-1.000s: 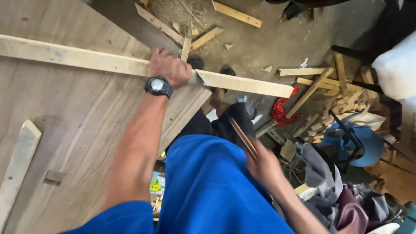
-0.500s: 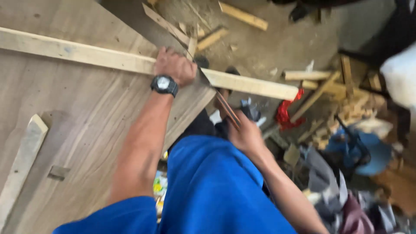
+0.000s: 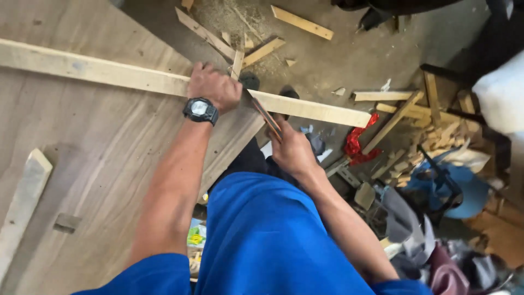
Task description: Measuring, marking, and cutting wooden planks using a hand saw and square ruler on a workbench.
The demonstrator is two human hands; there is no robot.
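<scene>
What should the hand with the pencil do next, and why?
Probably draw a short line across the wooden strip. The left hand presses the strip flat on the board, and the right hand holds the pencil with its tip right at the strip beside that hand.

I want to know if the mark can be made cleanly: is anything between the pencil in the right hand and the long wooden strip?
Nothing visible does. The right hand holds the pencil with its tip right by the wooden strip, next to the left hand, which presses the strip onto the plywood board.
</scene>
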